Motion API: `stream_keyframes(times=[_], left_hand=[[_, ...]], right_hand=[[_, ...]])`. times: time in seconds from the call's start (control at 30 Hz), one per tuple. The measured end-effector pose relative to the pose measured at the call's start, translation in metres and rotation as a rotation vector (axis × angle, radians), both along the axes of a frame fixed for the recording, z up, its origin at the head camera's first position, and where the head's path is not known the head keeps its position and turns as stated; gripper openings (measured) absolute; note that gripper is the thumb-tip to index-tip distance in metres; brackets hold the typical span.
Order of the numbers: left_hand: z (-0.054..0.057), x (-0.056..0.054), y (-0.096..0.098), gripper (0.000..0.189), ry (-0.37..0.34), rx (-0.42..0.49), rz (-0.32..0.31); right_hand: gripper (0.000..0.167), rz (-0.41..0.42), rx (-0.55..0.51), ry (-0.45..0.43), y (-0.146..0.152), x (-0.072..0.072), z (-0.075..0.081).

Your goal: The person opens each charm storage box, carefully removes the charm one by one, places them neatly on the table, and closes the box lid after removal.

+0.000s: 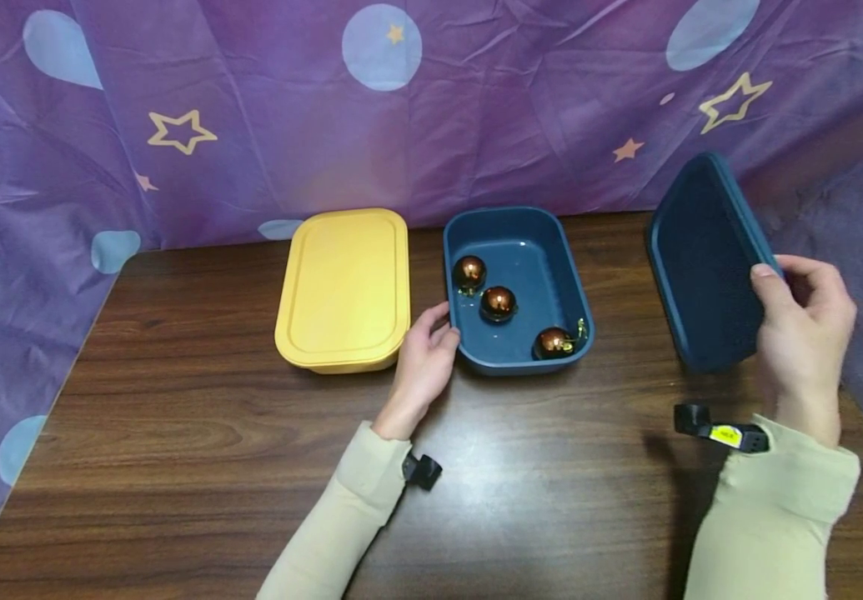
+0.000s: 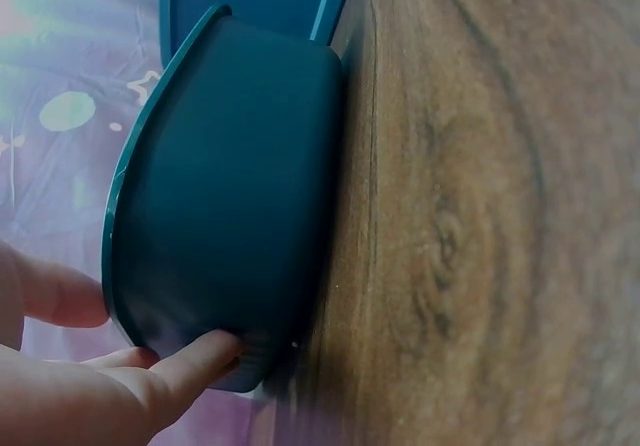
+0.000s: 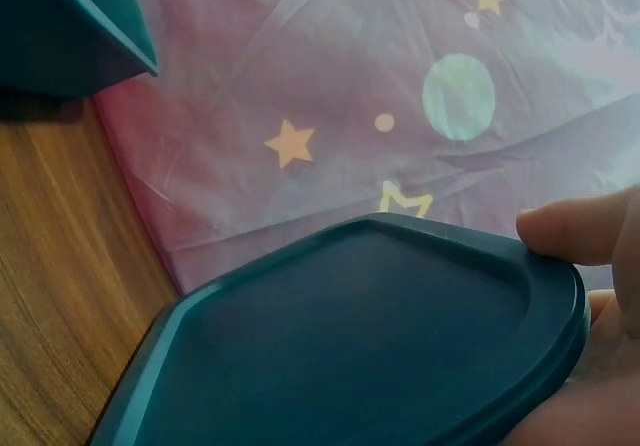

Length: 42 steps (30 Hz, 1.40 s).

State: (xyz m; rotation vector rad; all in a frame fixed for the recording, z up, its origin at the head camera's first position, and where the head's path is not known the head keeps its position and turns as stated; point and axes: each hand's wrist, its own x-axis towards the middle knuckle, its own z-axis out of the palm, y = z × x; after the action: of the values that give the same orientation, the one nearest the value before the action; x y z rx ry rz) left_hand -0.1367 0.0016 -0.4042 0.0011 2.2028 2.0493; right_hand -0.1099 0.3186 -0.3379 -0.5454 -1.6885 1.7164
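Note:
A blue container (image 1: 514, 350) stands uncovered on the table, with three shiny brown ball ornaments inside: one by the left wall (image 1: 470, 272), one near the middle (image 1: 498, 304) and one in the near right corner (image 1: 553, 342). My left hand (image 1: 425, 354) touches the outside of its near left corner with fairly straight fingers. The left wrist view shows the fingertips (image 2: 215, 356) against the outer wall and rim. To the right, my right hand (image 1: 806, 333) grips a blue lid (image 1: 709, 275) by its right edge, thumb on the face. The lid is tilted steeply; I cannot tell whether it touches the table.
Left of the blue container sits a yellow container with its lid on (image 1: 344, 287). Both containers stand near the back of the brown wooden table (image 1: 198, 467). Behind them hangs a purple cloth (image 1: 251, 75) with stars and dots, which also borders the sides.

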Motion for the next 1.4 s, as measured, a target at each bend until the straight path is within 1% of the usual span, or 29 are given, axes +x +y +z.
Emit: stream_keyframes(times=[0.07, 0.13, 0.17, 0.27, 0.43, 0.53, 0.6, 0.73, 0.77, 0.83, 0.93, 0.97, 1.07, 1.23, 1.3, 1.4], left_hand=[[0.0, 0.0, 0.0, 0.045, 0.0, 0.0, -0.002], [0.0, 0.0, 0.0, 0.045, 0.001, 0.0, -0.003], [0.0, 0.0, 0.0, 0.045, 0.002, 0.0, -0.003], [-0.001, -0.001, 0.0, 0.045, -0.009, 0.001, -0.001], [-0.001, -0.002, 0.0, 0.045, -0.016, -0.002, 0.004], [0.0, -0.002, 0.0, 0.045, -0.015, 0.0, 0.004], [0.001, -0.001, 0.0, 0.045, -0.013, -0.001, 0.002], [0.0, -0.001, 0.0, 0.045, -0.015, 0.001, 0.001], [0.0, -0.001, 0.0, 0.045, -0.011, 0.005, 0.0], [-0.001, -0.001, 0.0, 0.045, -0.01, 0.014, 0.0], [0.0, -0.001, 0.0, 0.045, -0.012, 0.025, 0.001], [0.0, -0.001, 0.0, 0.045, -0.014, 0.026, 0.002], [0.0, -0.001, 0.0, 0.045, -0.016, 0.026, 0.003], [-0.001, -0.002, 0.0, 0.045, -0.025, 0.025, 0.005], [-0.001, -0.002, 0.0, 0.045, -0.032, 0.023, 0.007], [-0.002, -0.002, 0.0, 0.045, -0.032, 0.02, 0.006]], right_hand=[[0.019, 0.004, 0.036, -0.017, -0.001, 0.0, 0.0], [0.02, 0.005, 0.084, -0.057, -0.003, 0.0, 0.001], [0.019, 0.012, 0.09, -0.069, -0.004, -0.001, 0.001], [0.018, 0.045, 0.097, -0.108, -0.009, -0.002, 0.001], [0.016, 0.121, 0.222, -0.233, -0.015, -0.004, 0.001], [0.014, 0.195, 0.251, -0.245, -0.017, -0.004, -0.001], [0.014, 0.26, 0.216, -0.217, -0.018, -0.005, -0.003], [0.013, 0.338, 0.292, -0.214, -0.02, -0.006, -0.008], [0.013, 0.366, 0.274, -0.205, -0.02, -0.006, -0.01], [0.011, 0.392, 0.338, -0.232, -0.021, -0.006, -0.012], [0.01, 0.427, 0.377, -0.261, -0.021, -0.008, -0.016], [0.01, 0.433, 0.395, -0.276, -0.022, -0.008, -0.017], [0.009, 0.425, 0.504, -0.348, -0.022, -0.01, -0.02], [0.027, 0.476, 0.693, -0.429, -0.022, -0.013, -0.02], [0.028, 0.511, 0.738, -0.441, -0.022, -0.014, -0.021], [0.026, 0.535, 0.792, -0.469, -0.024, -0.014, -0.022]])
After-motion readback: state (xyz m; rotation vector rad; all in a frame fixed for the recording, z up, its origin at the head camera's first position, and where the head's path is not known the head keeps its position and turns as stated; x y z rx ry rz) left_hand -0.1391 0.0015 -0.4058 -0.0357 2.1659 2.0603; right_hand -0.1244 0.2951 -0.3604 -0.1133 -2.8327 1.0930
